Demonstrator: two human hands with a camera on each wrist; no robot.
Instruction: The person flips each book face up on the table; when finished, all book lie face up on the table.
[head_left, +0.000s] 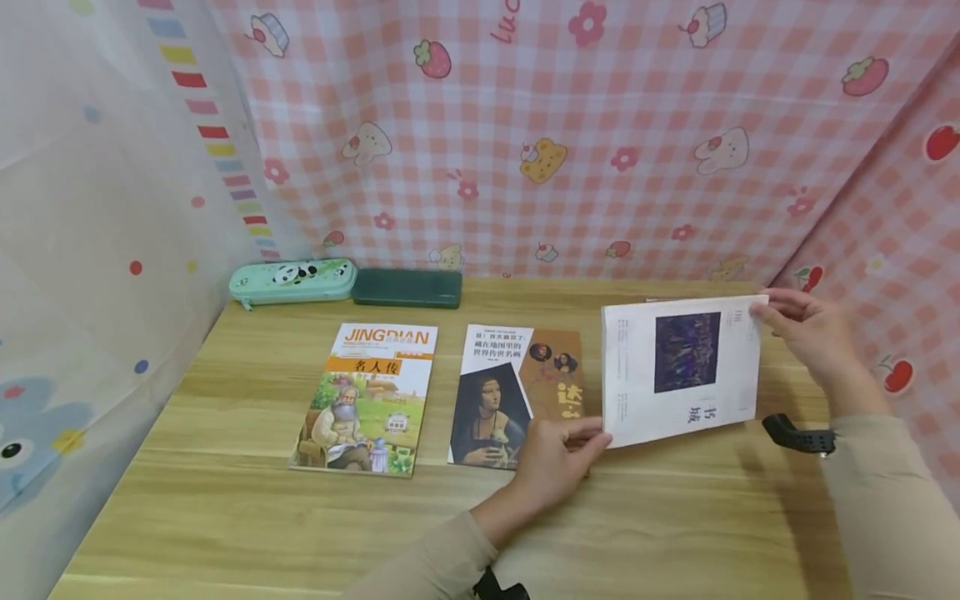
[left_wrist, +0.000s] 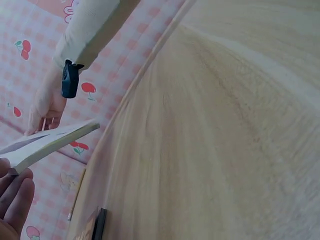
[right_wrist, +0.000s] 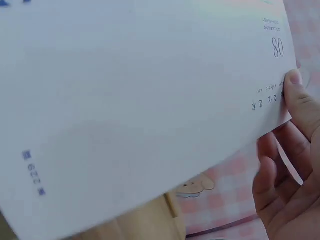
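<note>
A white book [head_left: 681, 372] with a dark blue picture on its cover is held above the wooden desk [head_left: 225, 500] by both hands. My left hand [head_left: 557, 462] pinches its near left corner, and my right hand [head_left: 806, 327] pinches its far right corner. In the right wrist view the thumb [right_wrist: 302, 102] lies on the white cover [right_wrist: 140, 100] with the fingers curled beneath. The left wrist view shows the book [left_wrist: 47, 142] edge-on, my left fingers [left_wrist: 15, 197] below it. A book with a portrait of a woman [head_left: 510, 396] lies just left of the white one.
A book titled JINGDIAN [head_left: 367, 398] lies further left on the desk. A mint panda pencil case [head_left: 294, 281] and a dark green case [head_left: 407, 287] sit against the back. Pink checked cloth [head_left: 600, 133] walls the back and right; a pale curtain [head_left: 90, 250] hangs at left.
</note>
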